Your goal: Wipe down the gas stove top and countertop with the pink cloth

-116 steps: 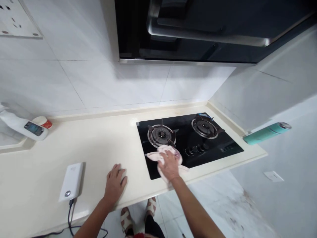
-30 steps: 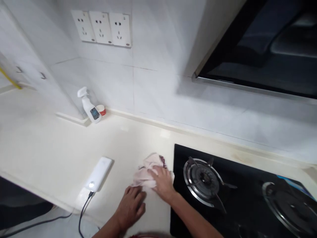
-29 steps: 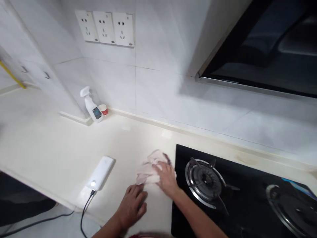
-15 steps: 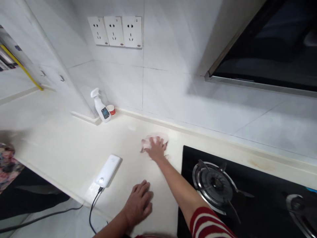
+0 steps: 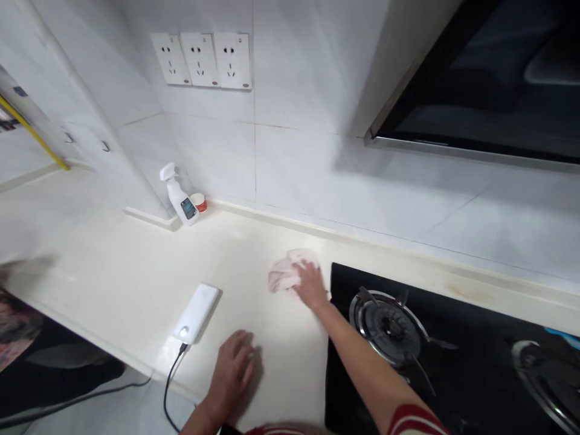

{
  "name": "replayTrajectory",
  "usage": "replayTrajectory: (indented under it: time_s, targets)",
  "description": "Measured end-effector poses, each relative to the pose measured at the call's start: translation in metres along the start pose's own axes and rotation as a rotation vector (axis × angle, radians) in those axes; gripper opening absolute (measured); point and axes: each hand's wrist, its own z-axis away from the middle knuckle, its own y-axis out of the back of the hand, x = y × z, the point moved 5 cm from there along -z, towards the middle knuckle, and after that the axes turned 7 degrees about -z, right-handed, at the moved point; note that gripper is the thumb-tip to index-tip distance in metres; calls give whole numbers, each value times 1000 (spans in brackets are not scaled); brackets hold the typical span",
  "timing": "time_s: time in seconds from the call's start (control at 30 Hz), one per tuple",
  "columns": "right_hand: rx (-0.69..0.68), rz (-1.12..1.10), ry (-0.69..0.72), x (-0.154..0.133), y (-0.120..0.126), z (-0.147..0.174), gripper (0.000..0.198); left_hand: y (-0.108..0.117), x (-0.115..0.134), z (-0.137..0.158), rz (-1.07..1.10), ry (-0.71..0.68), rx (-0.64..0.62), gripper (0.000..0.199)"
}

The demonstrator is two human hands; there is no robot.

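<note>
On the pale countertop (image 5: 235,266) lies a crumpled pale pink cloth (image 5: 284,275). My right hand (image 5: 310,284) presses down on the cloth's right part, fingers over its folds, close to the left edge of the black gas hob (image 5: 462,338). My left hand (image 5: 232,368) is low by the counter's front part, its fingers loosely bent and holding nothing. Left of it lies a white power bank (image 5: 197,314) with a black cable (image 5: 168,386) plugged into its near end.
A white spray bottle (image 5: 180,196) and a small red-and-white cup (image 5: 199,202) stand in the back corner. Wall sockets (image 5: 202,60) sit above. A dark range hood (image 5: 489,84) overhangs the hob at right. Floral and dark fabric (image 5: 27,338) shows at lower left.
My right hand has slid the cloth right, nearer the hob. My left hand has drawn back slightly to the left. The view has shifted a little.
</note>
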Motion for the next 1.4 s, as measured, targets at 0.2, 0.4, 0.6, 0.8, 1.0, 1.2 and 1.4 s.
replayTrajectory:
  time_s: [0.2, 0.4, 0.6, 0.8, 1.0, 1.2, 1.4]
  targets:
    - [142, 93, -209, 22, 23, -11, 67, 1, -21, 18, -122, 67, -12, 23]
    - [119, -19, 252, -72, -35, 102, 72, 1, -17, 13, -138, 98, -83, 27]
    - [5, -93, 624, -106, -62, 167, 77, 1, -19, 11, -129, 104, -106, 26]
    - [69, 96, 99, -18, -4, 26, 71, 0, -20, 10, -149, 96, -86, 18]
    - [68, 154, -186, 44, 34, -29, 69, 1, -19, 10, -151, 96, -86, 20]
    - [125, 118, -215, 16, 7, 23, 75, -2, -22, 10, -148, 123, -115, 19]
    - [181, 69, -111, -20, -20, 124, 79, -7, -26, 11, -165, 97, -141, 21]
